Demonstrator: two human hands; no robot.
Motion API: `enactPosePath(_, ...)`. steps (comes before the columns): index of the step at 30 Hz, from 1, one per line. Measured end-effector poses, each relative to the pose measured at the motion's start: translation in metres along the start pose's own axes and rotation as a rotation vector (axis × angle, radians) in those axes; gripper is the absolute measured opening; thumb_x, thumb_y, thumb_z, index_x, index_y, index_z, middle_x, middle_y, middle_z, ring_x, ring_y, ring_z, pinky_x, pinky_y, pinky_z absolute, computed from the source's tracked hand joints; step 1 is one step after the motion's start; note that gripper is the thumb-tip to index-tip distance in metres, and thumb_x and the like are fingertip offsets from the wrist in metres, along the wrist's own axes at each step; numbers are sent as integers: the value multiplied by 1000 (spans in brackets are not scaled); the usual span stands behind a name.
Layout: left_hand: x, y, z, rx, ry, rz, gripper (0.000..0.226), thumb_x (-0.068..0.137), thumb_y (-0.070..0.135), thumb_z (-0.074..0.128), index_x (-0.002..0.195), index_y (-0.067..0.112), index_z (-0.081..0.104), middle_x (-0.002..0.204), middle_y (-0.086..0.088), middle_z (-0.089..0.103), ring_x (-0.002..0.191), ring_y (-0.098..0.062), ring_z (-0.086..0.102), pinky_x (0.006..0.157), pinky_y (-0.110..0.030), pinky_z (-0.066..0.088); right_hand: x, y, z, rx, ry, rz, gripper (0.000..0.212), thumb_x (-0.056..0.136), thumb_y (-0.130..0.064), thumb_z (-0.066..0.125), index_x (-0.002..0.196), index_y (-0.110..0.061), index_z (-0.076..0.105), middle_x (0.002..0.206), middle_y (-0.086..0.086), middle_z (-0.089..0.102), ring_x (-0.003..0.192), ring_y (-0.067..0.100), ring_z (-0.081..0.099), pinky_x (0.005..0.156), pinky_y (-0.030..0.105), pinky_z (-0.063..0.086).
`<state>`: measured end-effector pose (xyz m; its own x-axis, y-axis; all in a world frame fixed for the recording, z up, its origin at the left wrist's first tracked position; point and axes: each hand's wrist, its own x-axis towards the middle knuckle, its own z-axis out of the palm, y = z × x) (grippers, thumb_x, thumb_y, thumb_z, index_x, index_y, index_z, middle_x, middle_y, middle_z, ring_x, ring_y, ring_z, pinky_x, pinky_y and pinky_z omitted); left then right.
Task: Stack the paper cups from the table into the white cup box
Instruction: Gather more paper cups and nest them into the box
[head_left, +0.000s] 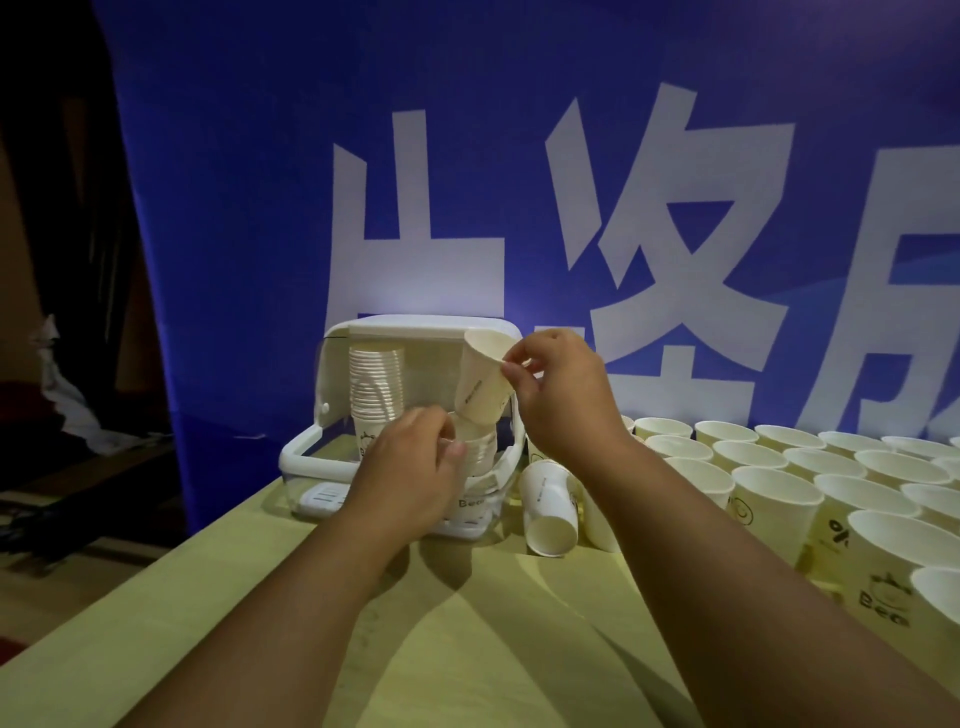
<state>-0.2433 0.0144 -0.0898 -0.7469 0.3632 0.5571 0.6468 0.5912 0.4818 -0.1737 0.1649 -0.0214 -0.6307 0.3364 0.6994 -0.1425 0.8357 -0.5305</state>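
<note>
The white cup box (306, 452) stands open at the table's far left, its lid raised. A tall stack of paper cups (375, 384) fills its left side. My right hand (561, 389) pinches the rim of a single paper cup (480, 382), tilted, just above a shorter stack (480, 457) in the box's right side. My left hand (410, 467) grips that shorter stack from the front and hides much of it. Several upright paper cups (779, 499) cover the table at the right.
One cup (548, 514) lies on its side right of the box. A blue banner with large white characters (519, 208) hangs close behind the table. The wooden tabletop (467, 649) is bare in front. Dark floor and clutter lie beyond the table's left edge.
</note>
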Motion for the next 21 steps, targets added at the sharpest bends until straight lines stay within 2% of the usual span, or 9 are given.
enactPosePath(5,-3,3,-3,-97,7,-55,59,100,26,62,138,41,20,144,5,54,123,-20,58,98,-44,54,-5,-2,9,-98,-100,-47,15,96,-25,63,106,-19,72,112,-2,60,96,15,56,81,23,45)
enactPosePath(9,-4,2,-2,-118,8,-20,92,99,18,64,149,56,-4,146,2,53,122,-22,58,100,-51,53,-11,-6,12,-189,-267,-65,16,96,-14,63,109,-14,71,108,2,62,90,16,58,80,23,48)
enactPosePath(11,-2,-2,0,-104,-2,-13,90,100,19,62,155,54,-1,150,6,49,129,-20,53,105,-50,50,-13,-5,16,-246,-365,-57,21,95,-7,62,113,-12,70,109,6,65,93,19,62,83,24,50)
enactPosePath(13,0,-8,4,-11,-2,-10,74,102,20,58,160,40,17,150,8,45,133,-17,45,108,-46,48,-19,0,20,-246,-416,-39,27,91,-2,64,115,-15,70,109,5,67,94,20,63,85,26,53)
enactPosePath(16,3,-11,11,110,21,2,56,104,19,53,157,27,36,149,10,43,135,-13,37,110,-42,46,-28,7,29,-282,-491,-51,42,89,1,64,125,-19,67,120,6,67,101,23,64,93,33,53)
enactPosePath(19,2,-10,12,157,-11,11,51,106,21,48,155,25,37,150,11,40,134,-13,37,110,-41,44,-29,12,32,-350,-542,-88,55,90,1,63,139,-22,55,147,5,50,122,27,56,102,34,45)
enactPosePath(21,1,-8,9,168,-33,-4,53,107,24,47,157,26,33,155,10,38,138,-14,36,112,-43,42,-30,13,30,-333,-546,-104,61,91,0,64,144,-25,48,152,2,43,128,25,53,103,32,43)
